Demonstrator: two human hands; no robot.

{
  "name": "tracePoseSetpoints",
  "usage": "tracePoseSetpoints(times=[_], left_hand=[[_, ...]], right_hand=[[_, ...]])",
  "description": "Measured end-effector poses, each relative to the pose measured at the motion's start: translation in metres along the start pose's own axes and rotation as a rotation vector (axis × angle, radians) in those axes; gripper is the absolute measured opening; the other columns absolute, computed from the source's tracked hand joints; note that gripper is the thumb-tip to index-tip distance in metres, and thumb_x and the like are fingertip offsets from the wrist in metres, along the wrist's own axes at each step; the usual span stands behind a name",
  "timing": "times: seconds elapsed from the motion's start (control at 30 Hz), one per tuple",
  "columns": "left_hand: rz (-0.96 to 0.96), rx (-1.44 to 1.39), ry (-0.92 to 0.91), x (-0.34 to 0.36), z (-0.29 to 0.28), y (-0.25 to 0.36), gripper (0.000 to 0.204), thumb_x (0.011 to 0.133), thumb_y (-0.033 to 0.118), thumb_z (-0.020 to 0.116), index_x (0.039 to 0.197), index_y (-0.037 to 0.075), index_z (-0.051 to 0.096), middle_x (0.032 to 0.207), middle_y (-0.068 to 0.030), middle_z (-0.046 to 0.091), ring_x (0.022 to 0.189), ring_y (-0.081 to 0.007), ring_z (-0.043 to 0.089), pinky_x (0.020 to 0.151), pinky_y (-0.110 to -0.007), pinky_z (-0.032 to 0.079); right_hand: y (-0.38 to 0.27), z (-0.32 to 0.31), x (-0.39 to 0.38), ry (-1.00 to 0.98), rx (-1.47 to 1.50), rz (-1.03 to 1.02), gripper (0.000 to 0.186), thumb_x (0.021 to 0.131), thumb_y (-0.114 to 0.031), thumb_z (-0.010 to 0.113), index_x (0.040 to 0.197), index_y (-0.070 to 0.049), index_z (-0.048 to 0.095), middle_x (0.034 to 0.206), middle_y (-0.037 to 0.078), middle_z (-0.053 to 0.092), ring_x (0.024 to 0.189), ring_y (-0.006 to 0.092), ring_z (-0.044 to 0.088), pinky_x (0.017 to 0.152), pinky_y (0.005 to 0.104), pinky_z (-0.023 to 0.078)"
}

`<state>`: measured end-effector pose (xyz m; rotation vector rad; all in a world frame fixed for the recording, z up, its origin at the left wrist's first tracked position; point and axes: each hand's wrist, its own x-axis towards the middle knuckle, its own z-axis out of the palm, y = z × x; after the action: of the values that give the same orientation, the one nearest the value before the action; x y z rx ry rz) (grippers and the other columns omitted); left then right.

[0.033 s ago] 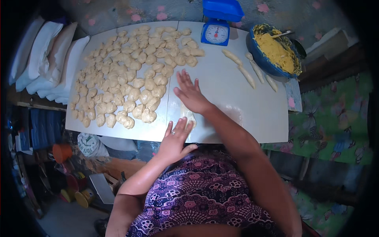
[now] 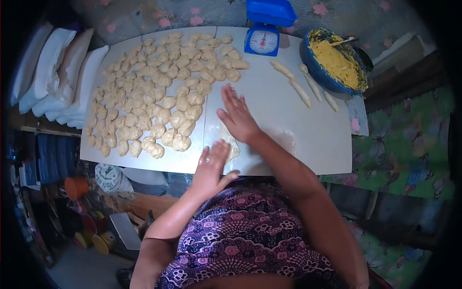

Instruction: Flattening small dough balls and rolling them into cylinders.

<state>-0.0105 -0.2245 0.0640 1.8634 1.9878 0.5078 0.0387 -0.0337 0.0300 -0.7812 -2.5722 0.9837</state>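
Note:
A thin, flattened strip of dough [image 2: 232, 147] lies on the white table near its front edge, partly hidden by my hands. My left hand [image 2: 211, 161] rests on its near left side, fingers outstretched, with a ring on one finger. Farther along, my right hand [image 2: 236, 114] lies flat at the far end of the strip, its fingers extended and pointing away from me. Neither hand grasps anything. Left of my hands, many pale dough balls [image 2: 163, 116] cover that half of the table.
At the back stands a blue kitchen scale [image 2: 262, 41]. A blue bowl [image 2: 308, 65] of yellow filling [image 2: 339, 65] with a spoon sits at the far right, beside several rolled dough sticks [image 2: 301, 93]. White sacks [image 2: 67, 67] are stacked to the left of the table [image 2: 317, 144].
My right hand has shifted slightly right, and my left hand slightly left, so more of the dough strip shows between them.

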Motion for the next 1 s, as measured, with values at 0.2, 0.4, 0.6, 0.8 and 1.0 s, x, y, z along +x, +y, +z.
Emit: tracePoseSetpoints(times=[0.2,0.4,0.6,0.8,1.0], left_hand=[[-0.031,0.185,-0.057,0.012,0.007,-0.02,0.083,0.092,0.057,0.041,0.147,-0.003,0.024,0.152,-0.0214,0.027,0.143,-0.0331,0.021,0.115,-0.055,0.004],[-0.072,0.124,0.025,0.017,0.018,-0.017,0.078,0.092,0.055,0.04,0.145,-0.001,0.03,0.149,-0.0206,0.032,0.142,-0.0335,0.024,0.114,-0.057,0.004],[-0.144,-0.019,0.053,0.031,0.006,-0.023,0.077,0.094,0.06,0.033,0.143,0.0,0.035,0.149,-0.0186,0.035,0.142,-0.0326,0.026,0.114,-0.058,0.002],[-0.174,0.199,0.041,0.047,0.009,-0.022,0.076,0.095,0.058,0.029,0.145,0.0,0.031,0.149,-0.0188,0.034,0.142,-0.0328,0.024,0.113,-0.058,0.0],[-0.125,0.156,0.08,0.061,0.015,-0.027,0.072,0.097,0.055,0.029,0.147,0.002,0.028,0.153,-0.0166,0.026,0.144,-0.0304,0.02,0.114,-0.057,-0.001]], right_hand=[[0.003,-0.031,-0.115,-0.254,-0.377,-0.218,0.068,0.095,-0.048,0.041,0.147,-0.006,0.028,0.152,0.016,0.029,0.143,0.0254,0.024,0.115,0.0554,0.011],[-0.003,-0.03,-0.108,-0.118,-0.33,-0.111,0.068,0.095,-0.05,0.039,0.147,-0.007,0.03,0.152,0.013,0.031,0.143,0.026,0.025,0.112,0.0619,0.004],[0.0,-0.022,-0.101,-0.059,-0.468,0.038,0.067,0.095,-0.052,0.037,0.145,-0.007,0.034,0.151,0.012,0.034,0.143,0.0253,0.024,0.111,0.0639,0.002],[0.01,-0.019,-0.085,-0.176,-0.467,-0.007,0.068,0.095,-0.055,0.033,0.148,-0.012,0.028,0.156,0.007,0.024,0.145,0.0211,0.019,0.112,0.064,-0.001],[0.013,0.0,-0.069,-0.015,-0.513,-0.053,0.063,0.097,-0.052,0.031,0.148,-0.015,0.029,0.155,0.004,0.027,0.144,0.0202,0.021,0.109,0.0671,-0.003]])
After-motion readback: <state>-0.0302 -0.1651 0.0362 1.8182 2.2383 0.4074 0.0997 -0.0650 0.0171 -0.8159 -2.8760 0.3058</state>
